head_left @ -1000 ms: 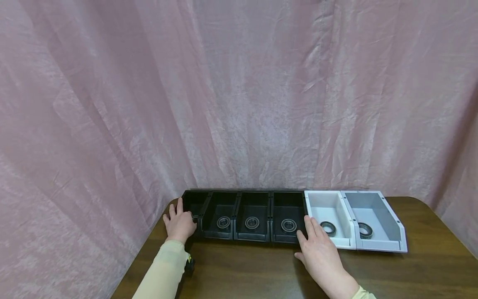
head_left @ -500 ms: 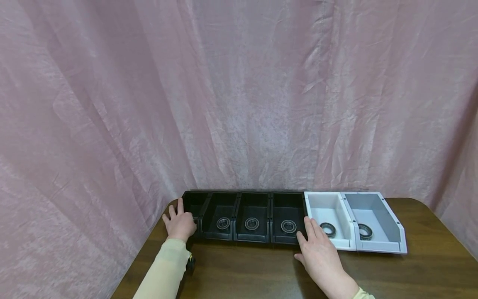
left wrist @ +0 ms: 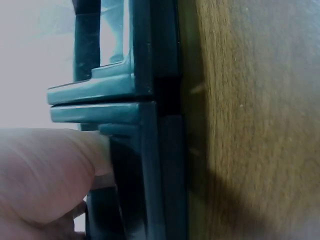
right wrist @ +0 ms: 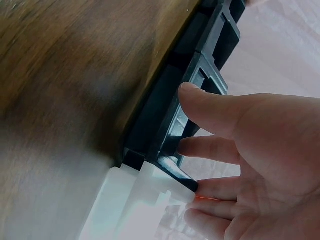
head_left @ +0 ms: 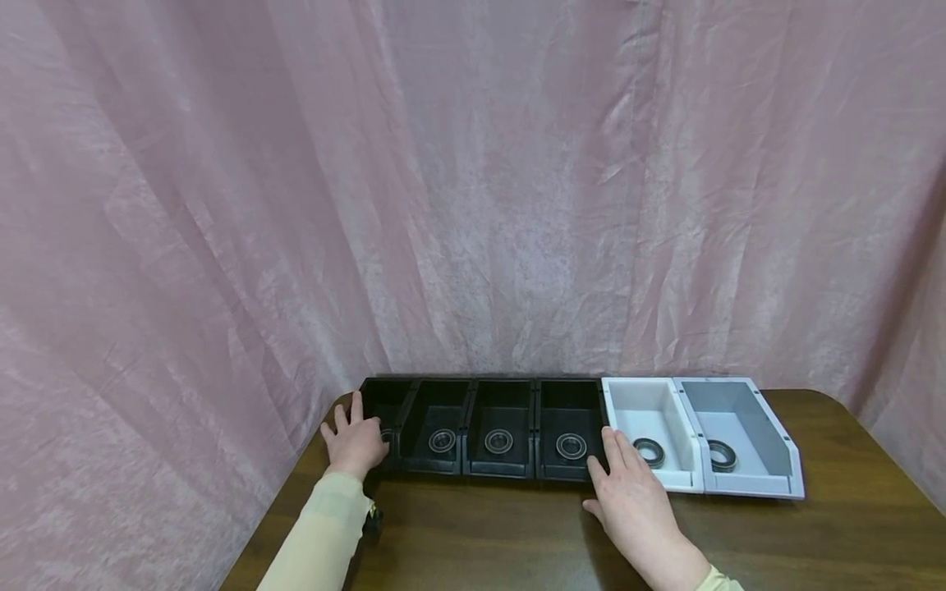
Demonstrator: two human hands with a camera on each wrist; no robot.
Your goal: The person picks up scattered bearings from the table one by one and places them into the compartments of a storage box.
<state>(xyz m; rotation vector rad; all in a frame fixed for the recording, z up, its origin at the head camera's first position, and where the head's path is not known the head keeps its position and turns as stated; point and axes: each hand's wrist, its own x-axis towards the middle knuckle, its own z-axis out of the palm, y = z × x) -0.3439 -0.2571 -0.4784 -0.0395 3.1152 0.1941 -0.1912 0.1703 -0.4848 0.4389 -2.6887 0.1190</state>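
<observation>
A row of bins stands along the table's back, with black ones on the left. My left hand [head_left: 355,446] is at the leftmost black bin [head_left: 388,396], its fingers spread over the left side. In the left wrist view the thumb [left wrist: 55,170] reaches to the inside of that bin's front. The bearing [head_left: 387,435] in this bin is mostly hidden by the hand. My right hand [head_left: 634,501] lies with straight, spread fingers where the rightmost black bin [head_left: 569,402] meets the white bin [head_left: 641,394]. In the right wrist view its fingertips reach these bins' front rims, and it holds nothing.
Single ring bearings lie near the bins' fronts, such as a bearing [head_left: 571,446] in black and a bearing [head_left: 649,452] in white. A grey bin [head_left: 761,443] ends the row. A pink curtain [head_left: 473,205] hangs right behind the wooden table [head_left: 488,533].
</observation>
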